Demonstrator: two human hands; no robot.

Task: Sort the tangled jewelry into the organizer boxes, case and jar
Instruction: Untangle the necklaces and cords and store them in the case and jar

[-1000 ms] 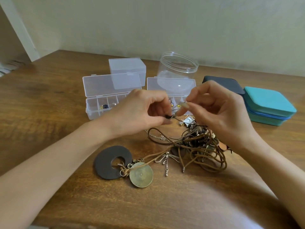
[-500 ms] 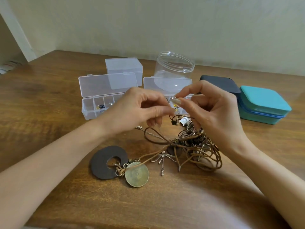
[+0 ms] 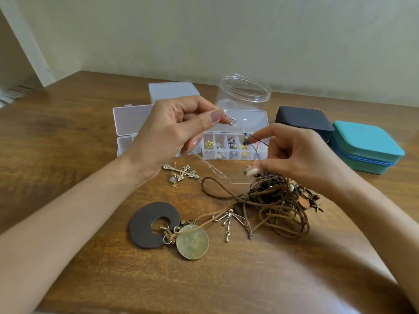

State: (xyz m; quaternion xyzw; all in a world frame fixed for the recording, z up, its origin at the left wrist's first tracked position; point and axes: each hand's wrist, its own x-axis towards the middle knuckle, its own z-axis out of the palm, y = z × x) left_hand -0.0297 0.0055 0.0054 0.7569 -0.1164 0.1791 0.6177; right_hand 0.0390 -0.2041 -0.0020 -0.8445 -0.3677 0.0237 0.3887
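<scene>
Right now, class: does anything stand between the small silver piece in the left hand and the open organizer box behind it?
Nothing covers the organizer box; its lid stands open. But a thin cord runs from the silver piece in the left hand to the pinch of the right hand, apparently tethering it.

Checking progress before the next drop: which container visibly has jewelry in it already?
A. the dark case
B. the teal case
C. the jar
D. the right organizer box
D: the right organizer box lies open with gold charms in its compartments; the jar looks empty, and the teal case and dark case are shut.
</scene>
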